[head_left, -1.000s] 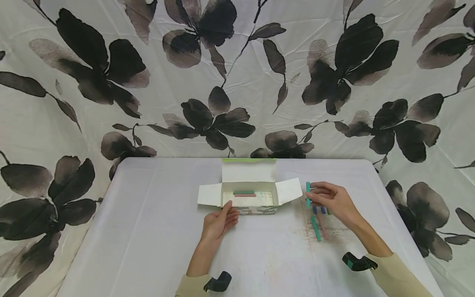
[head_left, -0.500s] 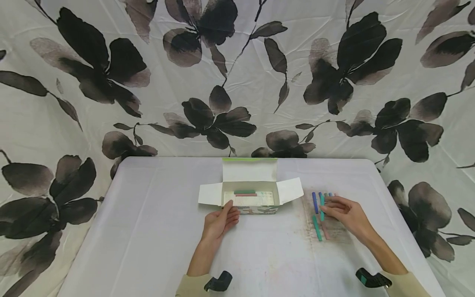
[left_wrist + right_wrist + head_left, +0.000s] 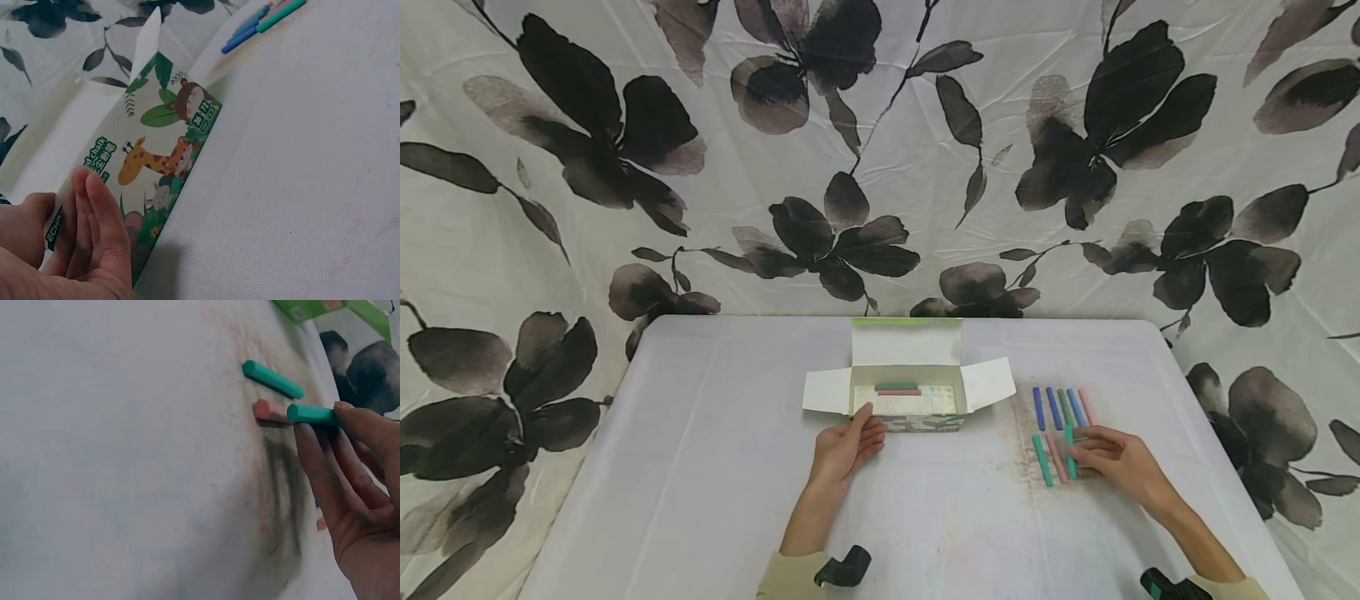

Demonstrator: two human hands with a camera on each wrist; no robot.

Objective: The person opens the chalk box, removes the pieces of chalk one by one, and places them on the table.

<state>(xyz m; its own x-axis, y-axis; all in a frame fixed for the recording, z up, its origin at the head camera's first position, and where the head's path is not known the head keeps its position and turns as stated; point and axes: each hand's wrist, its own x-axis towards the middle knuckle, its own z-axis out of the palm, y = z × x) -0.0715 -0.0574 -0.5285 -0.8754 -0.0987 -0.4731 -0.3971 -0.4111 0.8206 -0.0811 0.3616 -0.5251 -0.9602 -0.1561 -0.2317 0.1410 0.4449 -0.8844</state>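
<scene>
My right hand pinches a teal chalk stick between thumb and fingers, close over the table. Just left of it lie a pink chalk stick and another teal chalk stick. Behind these, a row of several sticks includes a blue chalk stick and a pink chalk stick. With thumb over the rim and fingers against the outside, my left hand holds the front wall of an open chalk box printed with animals. Inside it show a green stick and a pink stick.
The box's side flaps are spread outward and its lid stands up at the back. Chalk smudges mark the white table around the sticks. A floral cloth hangs behind the table.
My right hand has carried the teal chalk stick from beside the box's right flap to the right and nearer, to the end of the front row. The left hand keeps its place on the box.
</scene>
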